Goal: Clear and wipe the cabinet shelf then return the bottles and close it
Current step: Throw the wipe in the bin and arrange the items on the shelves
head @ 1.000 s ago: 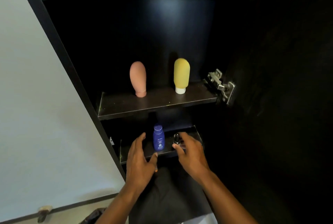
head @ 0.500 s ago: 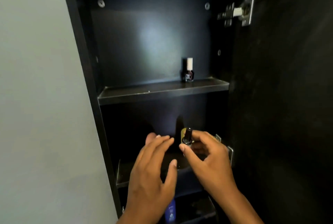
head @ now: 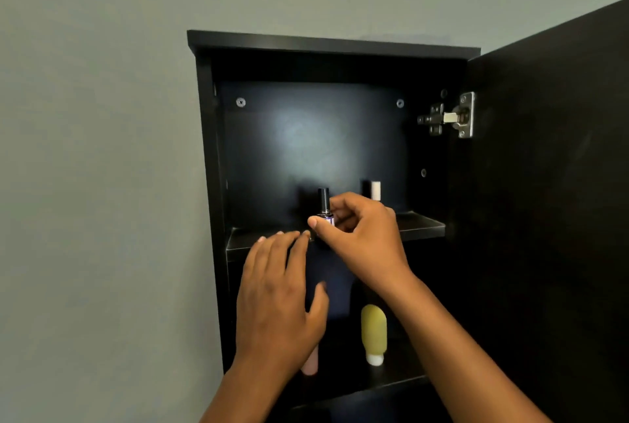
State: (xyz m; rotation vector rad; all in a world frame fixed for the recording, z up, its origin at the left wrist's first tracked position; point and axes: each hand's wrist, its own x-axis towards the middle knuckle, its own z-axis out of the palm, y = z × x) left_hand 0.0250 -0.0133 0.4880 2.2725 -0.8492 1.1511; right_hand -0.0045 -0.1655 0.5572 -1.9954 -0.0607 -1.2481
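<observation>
A black wall cabinet stands open, its top shelf (head: 422, 226) dark and narrow. My right hand (head: 360, 235) grips a small black-capped bottle (head: 324, 204) upright at the front of that shelf. A second small bottle with a white cap (head: 375, 189) stands further back on the right, partly hidden by my right hand. My left hand (head: 277, 300) hovers just below the shelf's front edge, fingers spread, holding nothing. One shelf down stand a yellow bottle (head: 373, 334) and a pink bottle (head: 310, 364), the pink one mostly hidden behind my left hand.
The cabinet door (head: 551, 184) is swung open on the right, held by a metal hinge (head: 452, 118). A plain grey wall (head: 102, 184) fills the left and top. The cabinet's left side panel (head: 212, 201) bounds the shelves.
The view has tilted up from the lower shelves to the top shelf. My right hand has carried the black-capped bottle up from the lowest shelf to the top shelf; my left hand rose with it.
</observation>
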